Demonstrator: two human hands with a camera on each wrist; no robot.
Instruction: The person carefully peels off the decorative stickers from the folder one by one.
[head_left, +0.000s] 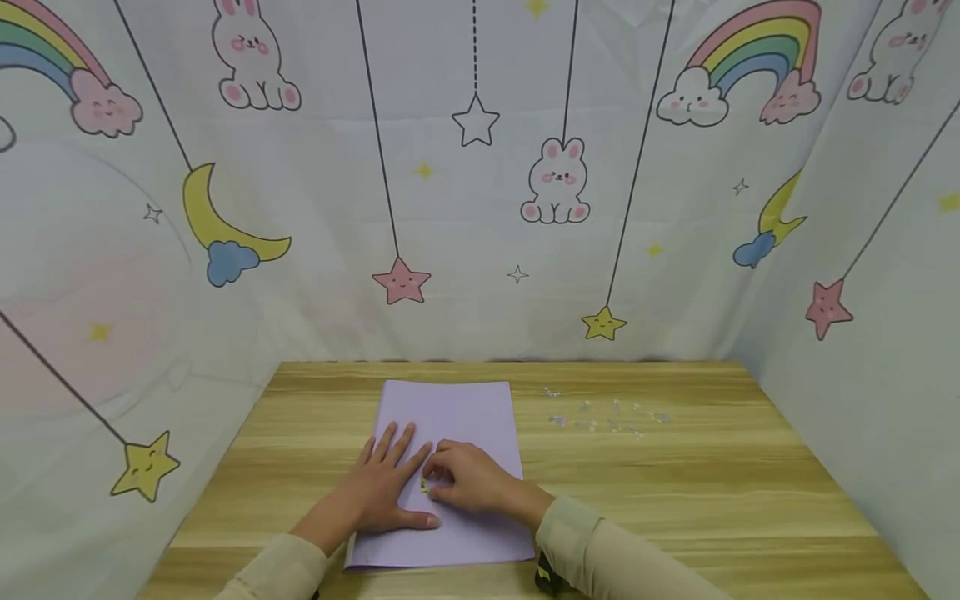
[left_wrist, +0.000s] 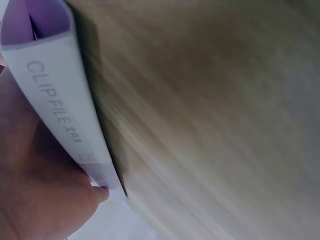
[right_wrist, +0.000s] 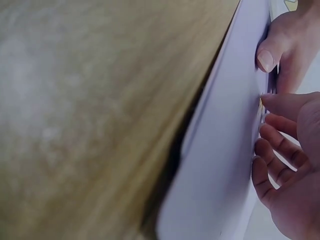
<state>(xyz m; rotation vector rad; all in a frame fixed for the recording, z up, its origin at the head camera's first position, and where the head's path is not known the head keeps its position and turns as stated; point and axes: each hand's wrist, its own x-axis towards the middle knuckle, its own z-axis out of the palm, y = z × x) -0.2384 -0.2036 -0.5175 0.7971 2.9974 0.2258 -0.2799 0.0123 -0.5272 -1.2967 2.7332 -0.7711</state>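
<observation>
A lilac clip file (head_left: 450,408) lies closed on the wooden table, its pale spine (left_wrist: 60,110) lettered "CLIP FILE" in the left wrist view. My left hand (head_left: 382,487) rests flat on its cover, fingers spread and thumb pointing right. A small yellow sticker (head_left: 424,484) sits on the cover between the two hands. With curled fingers my right hand (head_left: 468,477) pinches at this sticker, thumb and index at its edge. In the right wrist view the thumb tip meets the yellow sticker (right_wrist: 260,102) close against the cover; the fingers partly hide it.
Several small clear and pale blue stickers (head_left: 615,421) lie scattered on the table (head_left: 675,500), right of the clip file. A white cloth backdrop (head_left: 480,317) printed with stars, rabbits and rainbows encloses the table at the back and sides.
</observation>
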